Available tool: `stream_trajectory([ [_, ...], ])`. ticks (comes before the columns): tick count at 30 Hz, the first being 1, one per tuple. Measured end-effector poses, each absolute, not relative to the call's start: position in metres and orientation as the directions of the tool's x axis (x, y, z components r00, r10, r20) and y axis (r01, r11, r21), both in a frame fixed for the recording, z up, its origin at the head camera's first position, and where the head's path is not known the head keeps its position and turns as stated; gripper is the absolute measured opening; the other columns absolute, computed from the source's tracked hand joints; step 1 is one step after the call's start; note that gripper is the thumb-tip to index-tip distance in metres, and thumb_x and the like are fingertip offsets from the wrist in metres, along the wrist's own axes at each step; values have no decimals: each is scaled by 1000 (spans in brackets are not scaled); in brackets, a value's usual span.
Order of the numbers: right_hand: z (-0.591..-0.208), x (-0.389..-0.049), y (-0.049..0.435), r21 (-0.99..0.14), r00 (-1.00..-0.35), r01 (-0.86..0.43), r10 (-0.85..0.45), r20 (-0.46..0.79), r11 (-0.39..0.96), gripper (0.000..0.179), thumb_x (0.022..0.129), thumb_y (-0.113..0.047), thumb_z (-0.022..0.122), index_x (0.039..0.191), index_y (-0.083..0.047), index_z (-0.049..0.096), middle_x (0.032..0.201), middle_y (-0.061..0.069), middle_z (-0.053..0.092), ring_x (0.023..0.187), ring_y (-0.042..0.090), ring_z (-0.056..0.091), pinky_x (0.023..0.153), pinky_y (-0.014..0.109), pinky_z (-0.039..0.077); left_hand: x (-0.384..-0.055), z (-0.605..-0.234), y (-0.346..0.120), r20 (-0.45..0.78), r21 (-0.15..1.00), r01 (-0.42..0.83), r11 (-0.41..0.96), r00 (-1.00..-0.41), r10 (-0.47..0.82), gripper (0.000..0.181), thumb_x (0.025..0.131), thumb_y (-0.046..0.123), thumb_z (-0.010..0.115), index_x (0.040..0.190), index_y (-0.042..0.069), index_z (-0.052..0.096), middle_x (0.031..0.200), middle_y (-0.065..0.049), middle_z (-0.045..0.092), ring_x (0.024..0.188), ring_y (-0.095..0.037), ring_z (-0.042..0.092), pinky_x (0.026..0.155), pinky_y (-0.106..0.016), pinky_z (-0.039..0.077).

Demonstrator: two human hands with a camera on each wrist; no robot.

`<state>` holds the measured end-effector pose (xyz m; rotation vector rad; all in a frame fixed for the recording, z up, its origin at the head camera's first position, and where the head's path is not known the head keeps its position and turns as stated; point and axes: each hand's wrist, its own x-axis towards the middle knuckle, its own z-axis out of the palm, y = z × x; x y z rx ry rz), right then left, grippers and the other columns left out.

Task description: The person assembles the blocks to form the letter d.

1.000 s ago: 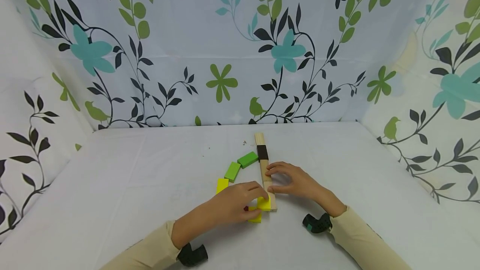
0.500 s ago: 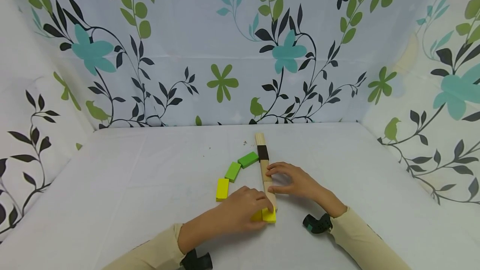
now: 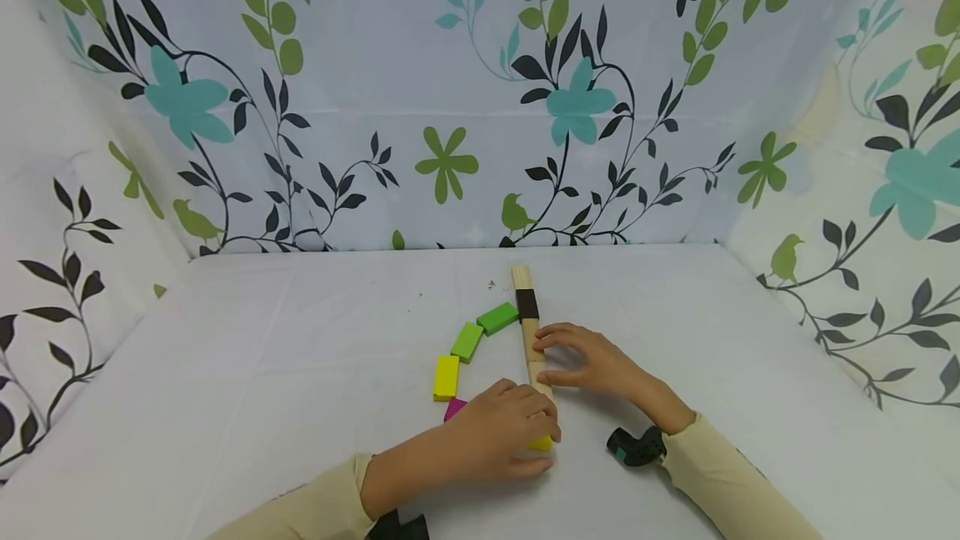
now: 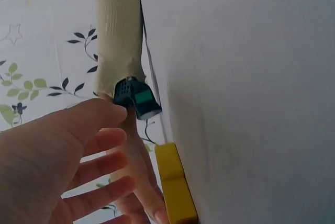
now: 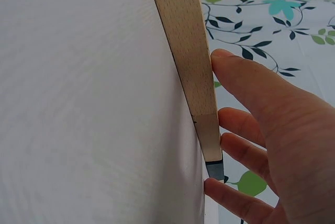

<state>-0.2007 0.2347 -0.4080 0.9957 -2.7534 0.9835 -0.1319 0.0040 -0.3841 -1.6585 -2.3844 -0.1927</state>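
Observation:
My left hand hovers over the near end of the block row, thumb and fingers apart. A yellow block shows partly beneath its fingers in the head view. Two yellow blocks lie end to end beside the hand in the left wrist view, with a gap to the fingertips. My right hand rests along the row's right side, its spread fingers touching or very close to the plain wooden blocks. A dark brown block sits farther up the row. Part of a magenta block emerges behind my left hand.
Two green blocks and a yellow block form a curve left of the row. White cloth covers the table, with a patterned cloth behind. Dark wrist devices sit at both cuffs.
My left hand brought a yellow block toward the near end of the row, then loosened its fingers and moved slightly nearer and right. The magenta block came into view. My right hand stayed put.

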Motion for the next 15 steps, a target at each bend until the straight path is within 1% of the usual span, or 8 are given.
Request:
stream_trajectory([
  [3, -408, -201, 235, -551, -788, -596, -556, 264, 583, 38, 82, -26, 79, 115, -12, 68, 131, 9, 59, 126, 32, 51, 104, 57, 38, -122, -382, 11, 293, -56, 969, 243, -216, 931, 20, 94, 37, 62, 107, 23, 67, 111, 9, 62, 108, -6, 56, 97, -21, 41],
  [5, -408, -201, 235, -540, -786, -601, -557, 268, 589, 38, 83, -28, 78, 115, -12, 68, 130, 9, 59, 125, 33, 52, 104, 58, 39, -114, -380, 14, 284, -52, 984, 172, -150, 947, 22, 95, 38, 61, 110, 23, 66, 113, 9, 62, 109, -5, 55, 98, -19, 39],
  [6, -408, -201, 234, -547, -790, -595, -554, 263, 589, 38, 82, -27, 78, 115, -12, 68, 130, 9, 60, 126, 32, 52, 104, 58, 39, -111, -379, 16, 261, -32, 991, 130, -117, 958, 24, 96, 37, 60, 113, 22, 65, 115, 9, 62, 111, -5, 55, 100, -17, 36],
  [10, -407, -200, 234, -549, -802, -578, -547, 242, 604, 39, 82, -28, 78, 116, -13, 68, 132, 8, 59, 126, 32, 51, 105, 58, 38, -97, -379, 21, 107, 86, 996, -32, 23, 994, 33, 99, 33, 57, 128, 18, 58, 131, 6, 57, 123, -3, 48, 107, -12, 24],
  [11, -407, -200, 233, -551, -805, -573, -545, 236, 607, 39, 83, -29, 78, 117, -13, 68, 132, 8, 59, 127, 32, 51, 106, 57, 37, -95, -380, 22, 62, 142, 988, -60, 51, 997, 36, 99, 31, 56, 132, 16, 55, 134, 5, 55, 125, -3, 46, 108, -10, 21],
  [14, -406, -199, 233, -550, -810, -563, -541, 224, 616, 40, 83, -30, 77, 117, -13, 68, 133, 8, 58, 127, 33, 50, 106, 58, 37, -90, -385, 25, -70, 233, 965, -117, 137, 988, 42, 99, 25, 57, 138, 9, 51, 139, -2, 52, 129, -7, 43, 108, -9, 20],
  [15, -406, -199, 233, -550, -812, -562, -540, 222, 618, 40, 83, -31, 77, 118, -13, 68, 133, 8, 58, 127, 33, 50, 106, 58, 37, -89, -386, 26, -91, 253, 960, -120, 147, 985, 43, 99, 24, 57, 139, 8, 50, 139, -3, 52, 129, -8, 43, 107, -8, 20],
])
